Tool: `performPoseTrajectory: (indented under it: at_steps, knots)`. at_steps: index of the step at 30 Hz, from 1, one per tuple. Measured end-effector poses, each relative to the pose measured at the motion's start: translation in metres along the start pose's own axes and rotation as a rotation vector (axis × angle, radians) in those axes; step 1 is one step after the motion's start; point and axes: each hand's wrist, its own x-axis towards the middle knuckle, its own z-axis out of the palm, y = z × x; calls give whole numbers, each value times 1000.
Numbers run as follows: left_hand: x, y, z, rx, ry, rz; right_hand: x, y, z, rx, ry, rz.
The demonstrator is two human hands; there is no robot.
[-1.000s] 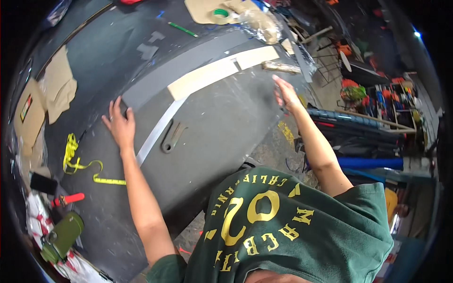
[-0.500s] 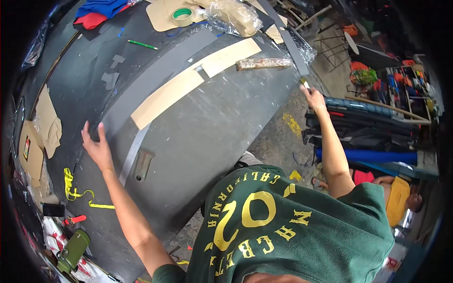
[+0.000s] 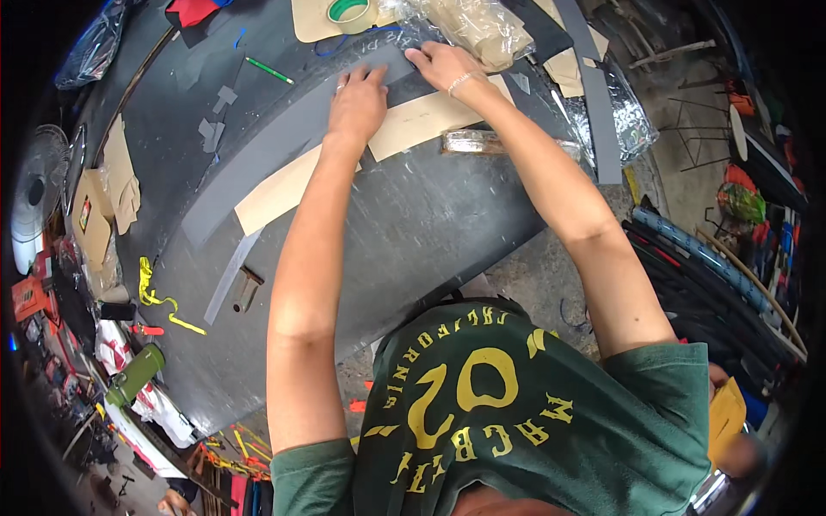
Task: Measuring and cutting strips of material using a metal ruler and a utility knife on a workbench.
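My left hand (image 3: pixel 360 101) lies with its fingers spread over a long, curved grey strip (image 3: pixel 267 148) on a dark tabletop (image 3: pixel 404 215). At the strip's far end, my right hand (image 3: pixel 447 67) touches down with thumb and fingers apart, beside a clear plastic-wrapped bundle (image 3: pixel 486 33). Alongside the strip's near edge run two tan card pieces, a left one (image 3: pixel 288 191) and a right one (image 3: pixel 409 127). My left wrist and forearm cover where they meet. From under the left piece a narrow light grey strip (image 3: pixel 229 279) sticks out.
Green tape roll (image 3: pixel 351 17) and green pencil (image 3: pixel 269 70) lie toward the back. A plastic-wrapped bar (image 3: pixel 475 143) is beneath my right forearm. On the left are a yellow measuring tape (image 3: pixel 159 297) and brown metal piece (image 3: pixel 247 290). Another grey strip (image 3: pixel 602 120) hangs over the right edge.
My left hand has moved far along the grey strip from its near end. My right hand has come left from the table's right edge to the strip; the brush it held is out of it.
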Motion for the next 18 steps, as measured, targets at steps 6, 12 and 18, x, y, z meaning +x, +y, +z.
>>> performPoseTrajectory:
  at_steps: [6,12,18]
  knots:
    - [14,0,18,151,-129,-113,20,9,14,-109,-4,-57]
    - [17,9,11,167,-159,-127,22,16,17,-111,-38,-48]
    - [19,11,8,172,-202,-136,24,8,16,-152,-66,-52]
